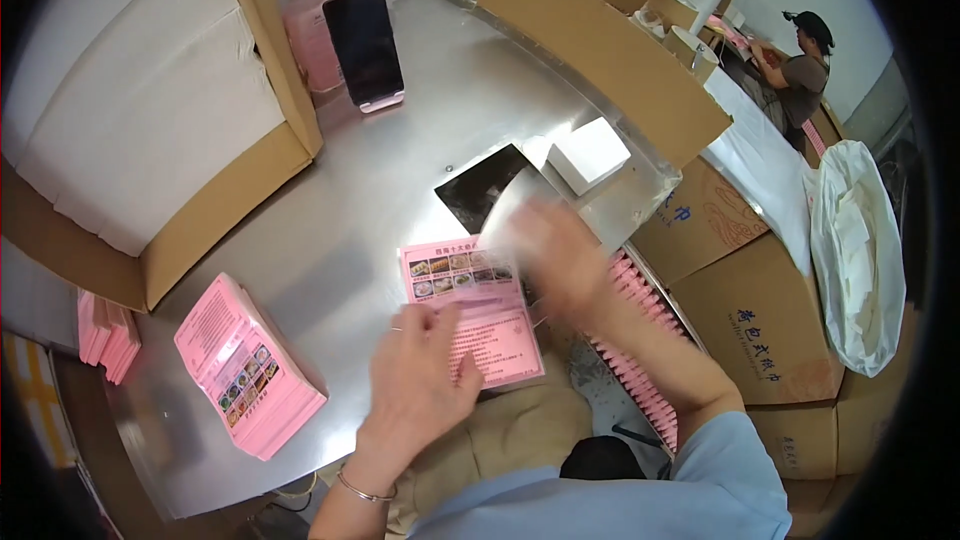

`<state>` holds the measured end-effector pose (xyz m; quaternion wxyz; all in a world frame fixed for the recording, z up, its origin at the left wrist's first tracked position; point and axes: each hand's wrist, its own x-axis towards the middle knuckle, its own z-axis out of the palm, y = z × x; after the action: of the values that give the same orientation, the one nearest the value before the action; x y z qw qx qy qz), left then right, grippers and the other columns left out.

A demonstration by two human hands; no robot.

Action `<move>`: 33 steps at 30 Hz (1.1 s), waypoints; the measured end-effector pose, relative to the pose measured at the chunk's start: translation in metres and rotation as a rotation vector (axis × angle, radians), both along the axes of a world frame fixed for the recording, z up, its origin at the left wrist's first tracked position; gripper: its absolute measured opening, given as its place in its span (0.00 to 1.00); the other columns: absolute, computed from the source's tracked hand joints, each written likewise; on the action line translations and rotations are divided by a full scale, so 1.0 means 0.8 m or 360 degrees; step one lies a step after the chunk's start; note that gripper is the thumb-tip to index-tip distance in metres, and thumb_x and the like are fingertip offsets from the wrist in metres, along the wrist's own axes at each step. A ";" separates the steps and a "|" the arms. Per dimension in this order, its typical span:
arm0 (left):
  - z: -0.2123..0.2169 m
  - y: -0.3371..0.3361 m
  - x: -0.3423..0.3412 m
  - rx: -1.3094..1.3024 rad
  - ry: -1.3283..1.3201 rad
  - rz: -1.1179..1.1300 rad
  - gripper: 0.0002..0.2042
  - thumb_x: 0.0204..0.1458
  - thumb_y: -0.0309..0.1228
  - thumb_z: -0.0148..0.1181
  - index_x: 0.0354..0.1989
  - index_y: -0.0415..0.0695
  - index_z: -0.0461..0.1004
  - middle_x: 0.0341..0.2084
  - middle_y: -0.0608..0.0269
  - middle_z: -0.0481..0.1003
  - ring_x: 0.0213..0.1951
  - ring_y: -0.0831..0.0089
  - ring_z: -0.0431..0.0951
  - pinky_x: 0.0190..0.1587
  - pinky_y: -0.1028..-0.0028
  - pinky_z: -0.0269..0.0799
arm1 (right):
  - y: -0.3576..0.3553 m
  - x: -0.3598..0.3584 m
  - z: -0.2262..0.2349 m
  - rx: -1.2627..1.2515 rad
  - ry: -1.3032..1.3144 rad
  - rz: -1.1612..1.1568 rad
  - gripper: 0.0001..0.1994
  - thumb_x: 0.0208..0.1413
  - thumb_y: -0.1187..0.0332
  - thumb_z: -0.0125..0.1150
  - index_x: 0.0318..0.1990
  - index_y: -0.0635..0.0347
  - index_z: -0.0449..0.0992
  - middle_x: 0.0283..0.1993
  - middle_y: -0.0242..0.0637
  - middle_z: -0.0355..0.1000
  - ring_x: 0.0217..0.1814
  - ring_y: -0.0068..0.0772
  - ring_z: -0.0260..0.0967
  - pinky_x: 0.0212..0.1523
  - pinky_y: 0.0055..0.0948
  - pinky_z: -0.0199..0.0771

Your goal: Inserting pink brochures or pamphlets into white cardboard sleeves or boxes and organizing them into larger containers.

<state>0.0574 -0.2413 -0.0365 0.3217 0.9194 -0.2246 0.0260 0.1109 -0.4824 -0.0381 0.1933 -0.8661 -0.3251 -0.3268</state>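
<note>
A flat pink pouch printed with text and small food pictures [495,335] lies at the near edge of the grey metal surface [385,175], partly over the person's lap. The left hand [415,380] sits at its 8 o'clock, fingers and thumb holding it across the printed face. The right hand [565,265], at its 2 o'clock, is smeared by motion; a thin white sheet [508,205] shows at its fingertips, but I cannot tell whether the fingers are clenched on it or released.

A black rectangular patch [470,190] lies at the pouch's 12 o'clock, a white square-sided block [590,155] at 1 o'clock. A thick stack of matching pink printed pouches [250,365] rests at 9 o'clock, and a long row of pink zigzag-edged packets [645,345] stands at 3 o'clock, below the surface.

The likeliest trouble is a crease or tear: if the white sheet meets the pouch askew, its corner could snag. Should the left hand's hold slacken, the overhanging pouch could slide toward 6 o'clock into the lap.
</note>
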 end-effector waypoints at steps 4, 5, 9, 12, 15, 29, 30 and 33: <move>0.023 0.015 0.004 0.0269 -0.0260 0.0131 0.43 0.38 0.41 0.71 0.67 0.45 0.63 0.46 0.44 0.67 0.46 0.47 0.67 0.47 0.54 0.63 | 0.064 -0.073 -0.008 -0.0169 0.0067 0.0583 0.15 0.53 0.67 0.59 0.48 0.62 0.76 0.47 0.54 0.70 0.56 0.53 0.70 0.66 0.73 0.55; 0.022 0.003 0.001 0.0235 -0.0248 0.0092 0.41 0.40 0.40 0.70 0.68 0.45 0.63 0.45 0.45 0.67 0.45 0.49 0.67 0.46 0.55 0.63 | 0.064 -0.047 -0.021 -0.0263 0.0097 0.0370 0.14 0.53 0.68 0.58 0.47 0.61 0.76 0.46 0.53 0.70 0.54 0.52 0.71 0.66 0.74 0.54; 0.026 -0.025 0.006 0.0198 -0.0212 0.0180 0.36 0.48 0.30 0.67 0.69 0.46 0.62 0.41 0.50 0.69 0.41 0.55 0.70 0.44 0.59 0.65 | 0.071 0.045 -0.028 -0.0379 0.0371 -0.0176 0.13 0.55 0.70 0.55 0.48 0.61 0.74 0.47 0.50 0.73 0.52 0.52 0.72 0.64 0.75 0.53; 0.042 0.026 -0.010 0.0023 -0.0108 0.0097 0.33 0.50 0.24 0.64 0.68 0.45 0.64 0.35 0.55 0.72 0.37 0.57 0.72 0.42 0.61 0.68 | 0.019 0.075 -0.051 0.0156 0.0763 -0.0128 0.10 0.56 0.71 0.55 0.43 0.63 0.74 0.40 0.55 0.76 0.47 0.60 0.73 0.52 0.56 0.71; 0.039 0.049 -0.021 -0.0113 -0.0272 0.0050 0.21 0.42 0.20 0.63 0.49 0.41 0.73 0.36 0.54 0.72 0.40 0.56 0.73 0.43 0.61 0.68 | -0.001 0.060 -0.034 -0.0357 0.1114 -0.0502 0.07 0.56 0.71 0.55 0.34 0.64 0.78 0.27 0.53 0.75 0.33 0.61 0.75 0.35 0.51 0.75; 0.043 0.187 -0.033 0.0202 -0.0257 0.1140 0.10 0.57 0.23 0.56 0.47 0.39 0.72 0.40 0.52 0.72 0.44 0.53 0.72 0.57 0.58 0.66 | -0.082 0.096 -0.013 -0.0161 -0.0074 -0.0934 0.06 0.55 0.68 0.64 0.36 0.61 0.77 0.36 0.41 0.68 0.42 0.44 0.67 0.41 0.43 0.66; 0.046 0.143 -0.026 -0.0087 -0.0137 0.0958 0.11 0.58 0.24 0.57 0.49 0.39 0.72 0.42 0.50 0.73 0.45 0.52 0.73 0.54 0.58 0.68 | -0.081 0.097 -0.012 -0.0088 -0.0143 -0.0848 0.05 0.54 0.70 0.64 0.36 0.61 0.77 0.35 0.41 0.67 0.42 0.44 0.67 0.41 0.43 0.66; 0.002 0.020 0.001 -0.0182 -0.0166 0.0064 0.17 0.55 0.27 0.60 0.53 0.37 0.70 0.44 0.45 0.73 0.47 0.49 0.73 0.51 0.56 0.69 | -0.100 0.098 -0.018 0.0092 -0.0095 -0.0738 0.11 0.51 0.77 0.63 0.43 0.61 0.78 0.40 0.42 0.71 0.46 0.46 0.69 0.45 0.43 0.68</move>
<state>0.0579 -0.2251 -0.0345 0.3609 0.9013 -0.2206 0.0930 0.1890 -0.5620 -0.0523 0.1283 -0.9016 -0.1136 -0.3971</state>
